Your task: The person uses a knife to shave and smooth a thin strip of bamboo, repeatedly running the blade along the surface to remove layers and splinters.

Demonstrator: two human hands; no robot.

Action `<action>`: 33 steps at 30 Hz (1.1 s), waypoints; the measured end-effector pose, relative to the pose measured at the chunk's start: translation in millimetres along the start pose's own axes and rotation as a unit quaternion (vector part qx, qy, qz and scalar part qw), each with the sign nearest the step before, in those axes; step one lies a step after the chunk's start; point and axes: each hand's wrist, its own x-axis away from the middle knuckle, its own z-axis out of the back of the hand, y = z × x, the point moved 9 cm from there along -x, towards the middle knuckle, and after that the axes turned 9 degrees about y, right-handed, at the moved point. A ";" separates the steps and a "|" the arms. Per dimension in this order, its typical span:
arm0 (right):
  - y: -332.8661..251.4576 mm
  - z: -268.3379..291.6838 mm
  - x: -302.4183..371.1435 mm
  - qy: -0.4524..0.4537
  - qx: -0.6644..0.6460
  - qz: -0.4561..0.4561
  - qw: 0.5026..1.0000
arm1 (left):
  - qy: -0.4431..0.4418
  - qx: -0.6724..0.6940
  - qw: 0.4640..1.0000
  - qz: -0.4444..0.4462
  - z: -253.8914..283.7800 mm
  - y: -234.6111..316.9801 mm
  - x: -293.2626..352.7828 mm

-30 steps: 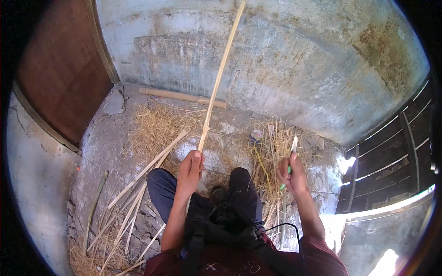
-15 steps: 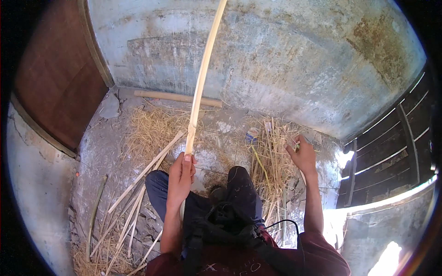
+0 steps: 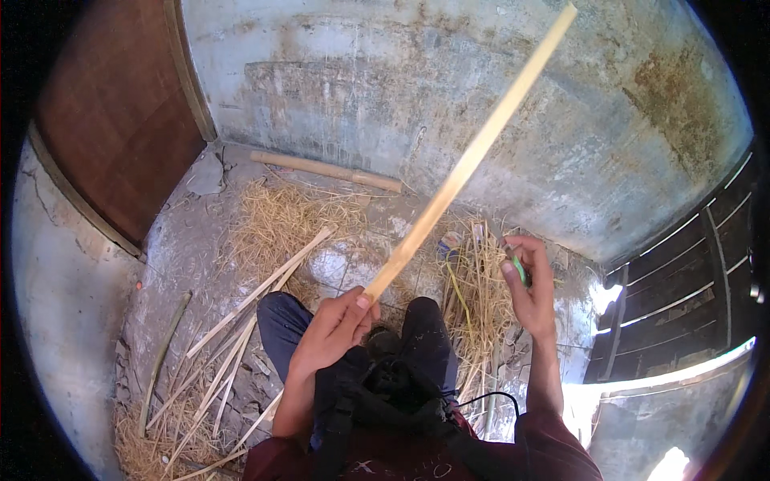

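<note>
My left hand [image 3: 335, 327] is closed around the lower end of a long pale bamboo strip [image 3: 465, 168]. The strip slants up and to the right in front of the wall, its far end near the top of the view. Over on the right, my right hand [image 3: 531, 289] is closed on a small green-handled tool [image 3: 519, 270]. Fingers cover much of that tool, and its working end is too small to make out. Below and left of this hand lies a bundle of thin bamboo sticks [image 3: 475, 313] on the floor.
Split bamboo strips [image 3: 241, 341] and a green stick [image 3: 167, 361] lie at the left. Straw-like shavings [image 3: 281, 220] are heaped ahead, before a bamboo pole [image 3: 325, 170] along the stained wall [image 3: 337, 96]. A brown door [image 3: 120, 120] stands left, dark slatted boards [image 3: 682, 272] right.
The bamboo strip has swung from nearly upright to a rightward slant, and my left hand has moved right and lower with it. My right hand has turned slightly, showing more of the green handle.
</note>
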 end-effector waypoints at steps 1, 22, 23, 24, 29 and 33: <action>-13.9 -2.4 0.2 0.005 -0.033 0.023 0.999 | -0.016 0.000 1.000 0.000 -3.9 2.1 2.1; -87.2 -58.2 16.5 -0.074 0.041 0.233 0.969 | 0.055 -0.186 0.975 -0.105 -11.3 22.4 16.2; -88.0 -59.0 17.1 -0.076 0.050 0.233 0.968 | 0.055 -0.197 0.973 -0.104 -11.3 23.2 16.3; -91.8 -59.5 15.0 -0.077 0.057 0.241 0.966 | 0.070 -0.198 0.971 -0.114 -9.5 28.2 16.7; -95.5 -61.6 11.6 -0.049 0.057 0.251 0.965 | 0.126 -0.223 0.951 -0.171 -7.4 34.9 26.3; -99.4 -58.5 10.6 -0.037 0.051 0.261 0.963 | 0.127 -0.229 0.951 -0.162 -6.9 43.1 26.6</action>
